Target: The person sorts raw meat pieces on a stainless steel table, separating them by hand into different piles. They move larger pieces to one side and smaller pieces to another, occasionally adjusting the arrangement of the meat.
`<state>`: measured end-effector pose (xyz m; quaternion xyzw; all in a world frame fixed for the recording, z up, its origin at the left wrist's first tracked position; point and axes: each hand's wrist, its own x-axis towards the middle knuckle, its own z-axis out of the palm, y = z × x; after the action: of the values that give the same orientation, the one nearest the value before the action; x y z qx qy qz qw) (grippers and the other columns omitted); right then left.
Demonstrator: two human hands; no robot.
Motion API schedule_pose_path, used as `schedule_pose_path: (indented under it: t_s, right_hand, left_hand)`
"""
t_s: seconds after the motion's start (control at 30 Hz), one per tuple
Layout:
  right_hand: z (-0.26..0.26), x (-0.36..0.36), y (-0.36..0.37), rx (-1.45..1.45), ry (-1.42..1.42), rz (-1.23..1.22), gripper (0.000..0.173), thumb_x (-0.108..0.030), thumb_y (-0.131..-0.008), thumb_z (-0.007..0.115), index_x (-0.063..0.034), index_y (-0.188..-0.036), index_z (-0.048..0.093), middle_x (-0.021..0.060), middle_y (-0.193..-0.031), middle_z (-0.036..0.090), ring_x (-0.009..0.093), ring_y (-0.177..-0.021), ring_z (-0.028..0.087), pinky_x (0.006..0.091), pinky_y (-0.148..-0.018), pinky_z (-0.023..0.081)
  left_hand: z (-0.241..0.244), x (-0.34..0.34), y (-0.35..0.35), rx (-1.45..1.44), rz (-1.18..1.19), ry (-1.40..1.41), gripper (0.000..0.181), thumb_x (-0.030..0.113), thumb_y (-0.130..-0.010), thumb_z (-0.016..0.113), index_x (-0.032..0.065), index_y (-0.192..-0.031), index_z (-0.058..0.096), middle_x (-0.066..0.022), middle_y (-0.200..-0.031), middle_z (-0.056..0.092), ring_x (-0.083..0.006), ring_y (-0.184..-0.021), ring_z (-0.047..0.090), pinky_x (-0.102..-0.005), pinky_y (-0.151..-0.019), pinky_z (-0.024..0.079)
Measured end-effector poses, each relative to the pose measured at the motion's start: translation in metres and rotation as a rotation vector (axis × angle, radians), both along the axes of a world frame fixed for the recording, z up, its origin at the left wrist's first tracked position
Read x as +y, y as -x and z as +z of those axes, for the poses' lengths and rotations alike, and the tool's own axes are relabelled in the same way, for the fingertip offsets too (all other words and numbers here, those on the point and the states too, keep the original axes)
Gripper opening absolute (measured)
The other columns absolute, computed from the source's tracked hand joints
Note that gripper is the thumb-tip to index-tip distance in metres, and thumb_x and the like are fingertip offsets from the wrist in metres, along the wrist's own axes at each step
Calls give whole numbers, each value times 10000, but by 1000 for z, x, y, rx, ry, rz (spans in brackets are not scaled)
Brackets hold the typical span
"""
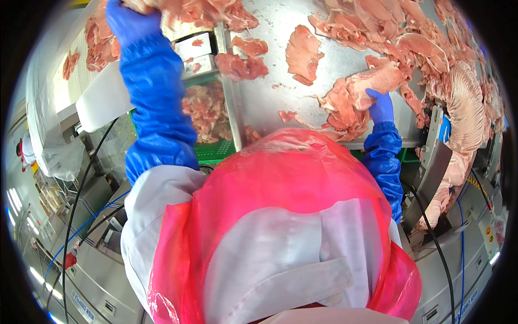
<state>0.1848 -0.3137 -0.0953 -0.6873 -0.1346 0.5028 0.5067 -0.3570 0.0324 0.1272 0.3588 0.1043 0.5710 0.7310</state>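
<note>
My left hand (135, 24), in a blue glove, reaches to the top left edge of the view. Its fingers are closed around a pale piece of raw meat (142, 5), which is partly cut off by the frame. On the right, my gloved right hand (381, 106) grips the edge of a large slab of raw meat (374, 83); some of its fingers are hidden. Looser red meat (344, 107) hangs together with that slab on the steel table (259, 95). A flat meat piece (303, 54) lies between my hands, and smaller red trimmings (243, 67) rest by the table's raised left edge.
Meat is heaped (364, 20) along the far right. A ribbed slab (465, 105) drapes beyond a steel bracket (431, 162). A green crate (216, 150) holds trimmings (206, 113) below left. More meat (99, 40) lies on a white perforated belt (64, 91). A black cable (87, 174) hangs at left.
</note>
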Motion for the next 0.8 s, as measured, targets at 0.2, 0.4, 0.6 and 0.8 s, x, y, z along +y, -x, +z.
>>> schedule_pose_path:
  t_s: [0.2, 0.4, 0.6, 0.8]
  right_hand:
    - [13, 6, 7, 126, -10, 17, 645, -2, -815, 724, 1, -1426, 515, 154, -1360, 622, 316, -1231, 618, 414, -1058, 510]
    - [76, 35, 25, 210, -38, 200, 676, 1, -800, 699, 26, -1446, 500, 159, -1381, 609, 302, -1273, 595, 418, -1125, 467]
    - [175, 224, 148, 302, -252, 796, 568, -150, -904, 711, 25, -1420, 550, 108, -1322, 649, 245, -1212, 628, 364, -1074, 487]
    - [268, 310, 292, 373, -653, 932, 661, -234, -988, 678, 4, -1536, 396, 135, -1409, 579, 232, -1275, 575, 363, -1087, 463]
  left_hand:
    - [-42, 134, 138, 26, 21, 15, 224, 269, -1040, 519, 80, -1034, 640, -52, -870, 674, -220, -741, 621, -354, -782, 558]
    - [-156, -114, -11, 1493, 148, -706, 701, 245, -875, 787, 153, -1509, 504, -113, -1341, 617, -282, -1263, 575, -432, -1108, 441]
    - [-193, -224, -80, 1912, 178, -808, 390, 126, -888, 636, 216, -1266, 666, -88, -1089, 689, -297, -1037, 662, -469, -986, 493]
    - [-164, -202, -109, 1595, 116, -341, 342, 409, -972, 689, 118, -1152, 707, -126, -995, 750, -301, -908, 737, -407, -756, 577]
